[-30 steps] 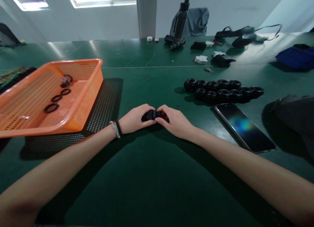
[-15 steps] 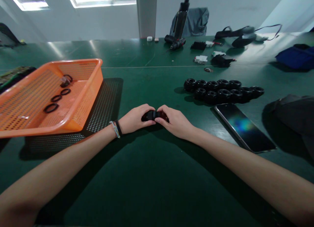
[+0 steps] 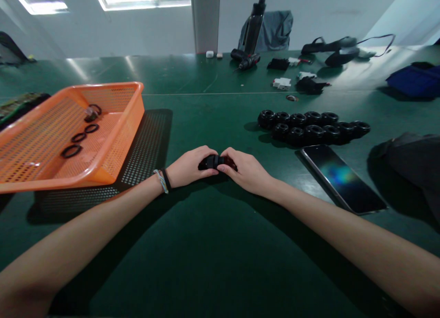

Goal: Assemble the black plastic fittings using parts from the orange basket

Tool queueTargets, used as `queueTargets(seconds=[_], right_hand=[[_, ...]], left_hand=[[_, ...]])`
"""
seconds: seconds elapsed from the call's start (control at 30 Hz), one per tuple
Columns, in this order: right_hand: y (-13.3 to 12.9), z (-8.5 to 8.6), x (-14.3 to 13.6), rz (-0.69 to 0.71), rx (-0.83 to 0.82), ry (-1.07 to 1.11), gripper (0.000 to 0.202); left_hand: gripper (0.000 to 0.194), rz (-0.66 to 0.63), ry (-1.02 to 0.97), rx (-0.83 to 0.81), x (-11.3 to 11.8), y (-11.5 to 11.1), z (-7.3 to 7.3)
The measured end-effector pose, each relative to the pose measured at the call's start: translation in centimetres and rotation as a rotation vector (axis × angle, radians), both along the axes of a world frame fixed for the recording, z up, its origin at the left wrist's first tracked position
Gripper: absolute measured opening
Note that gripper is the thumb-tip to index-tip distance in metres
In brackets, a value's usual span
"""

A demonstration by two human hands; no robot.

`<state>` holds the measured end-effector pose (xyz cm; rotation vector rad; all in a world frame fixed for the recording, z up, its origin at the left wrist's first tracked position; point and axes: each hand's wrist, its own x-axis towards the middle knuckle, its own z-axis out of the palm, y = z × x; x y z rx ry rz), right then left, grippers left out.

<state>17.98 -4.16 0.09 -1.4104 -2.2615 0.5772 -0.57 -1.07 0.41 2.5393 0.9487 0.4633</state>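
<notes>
Just over the green table, my left hand [image 3: 193,166] and my right hand [image 3: 247,170] meet fingertip to fingertip around a small black cylindrical part [image 3: 212,161]. The thumb and fingers of my left hand clasp its left end. My right hand pinches the right end, and its fingers cover much of that side. The part lies sideways between them; its exact kind cannot be made out. To the right of my hands, several glossy black ring-shaped parts [image 3: 313,133] sit close together in two rows.
An orange perforated basket [image 3: 118,169] on the left holds several black rings [image 3: 79,137]. A phone [image 3: 343,178] lies at right, beside a dark cloth item [image 3: 410,167]. Farther back are a power drill [image 3: 248,61], white connectors [image 3: 282,83] and a blue bag [image 3: 415,79].
</notes>
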Motion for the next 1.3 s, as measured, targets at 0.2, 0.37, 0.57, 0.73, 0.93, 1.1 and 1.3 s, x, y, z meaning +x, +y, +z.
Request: queueTargets(seconds=[0.2, 0.37, 0.57, 0.73, 0.93, 1.1, 1.3], right_hand=[[-0.16, -0.01, 0.06, 0.024, 0.051, 0.051, 0.011], [-0.35, -0.14, 0.32, 0.045, 0.093, 0.101, 0.021], [-0.29, -0.14, 0.32, 0.038, 0.075, 0.103, 0.016], [-0.27, -0.06, 0.24, 0.025, 0.051, 0.086, 0.015], [-0.26, -0.01, 0.18, 0.017, 0.042, 0.065, 0.014], [-0.26, -0.03, 0.16, 0.015, 0.051, 0.063, 0.012], [-0.25, 0.02, 0.15, 0.01, 0.036, 0.052, 0.011]], left_hand=[[0.027, 0.015, 0.006, 0.005, 0.09, -0.01, -0.09], [0.028, 0.022, 0.001, -0.003, 0.14, 0.05, -0.11], [0.029, 0.017, 0.006, 0.002, 0.05, 0.04, -0.06], [0.027, 0.019, 0.013, 0.009, 0.05, 0.06, -0.04], [0.027, 0.018, 0.018, 0.01, 0.03, 0.03, -0.03], [0.027, 0.023, 0.02, 0.009, 0.12, 0.0, -0.03], [0.027, 0.02, 0.017, -0.002, 0.12, 0.04, -0.02]])
